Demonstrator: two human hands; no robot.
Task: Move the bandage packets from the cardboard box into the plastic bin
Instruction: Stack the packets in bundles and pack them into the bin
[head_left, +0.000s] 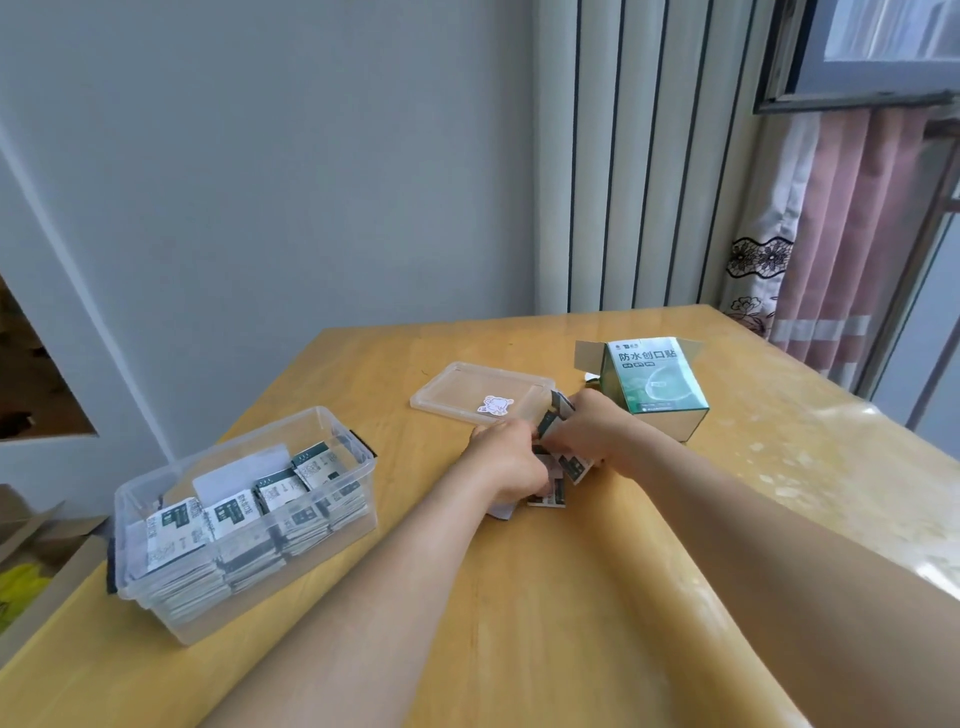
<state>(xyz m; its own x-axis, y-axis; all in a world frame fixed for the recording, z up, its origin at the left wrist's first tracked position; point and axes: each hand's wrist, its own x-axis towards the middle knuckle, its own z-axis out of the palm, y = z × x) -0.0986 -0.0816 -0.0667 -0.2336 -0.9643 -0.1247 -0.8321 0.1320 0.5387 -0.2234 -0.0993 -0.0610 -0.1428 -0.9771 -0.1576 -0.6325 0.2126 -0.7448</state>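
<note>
**A:** Where are the packets?

**B:** A loose heap of small, flat, white-and-dark-green paper bandage packets (563, 475) lies on the table, just left of the cardboard box and nearer the camera. Both hands are on it. The left hand (506, 460) has its fingers curled down over the heap's near side. The right hand (589, 431), touching the box's left face, grips the far side, and one packet stands on edge between the two hands.

**A:** How many are loose?

**B:** I cannot tell, because the hands cover most of them. About four show at the edges.

**A:** And the box?

**B:** There is one glossy green-and-white cardboard box (657, 387), rectangular, with white printed characters. Two plain flaps are spread open at its top.

**A:** What else is round it?

**B:** Just left of the box lies one flat, clear plastic lid (457, 387) with rounded corners and a single white sticker (494, 405) on it. Well to the left of the box, and closer to the camera, sits one clear rectangular plastic bin (340, 441) with dark side clips. It is packed with rows of the same packets, too many to count, with a plain white card on top.

**A:** What is the surface?

**B:** A smooth, yellowish wooden table (571, 613) with a shiny film over it. Behind the box, to the right, hangs a pink pleated curtain (852, 234).
</note>
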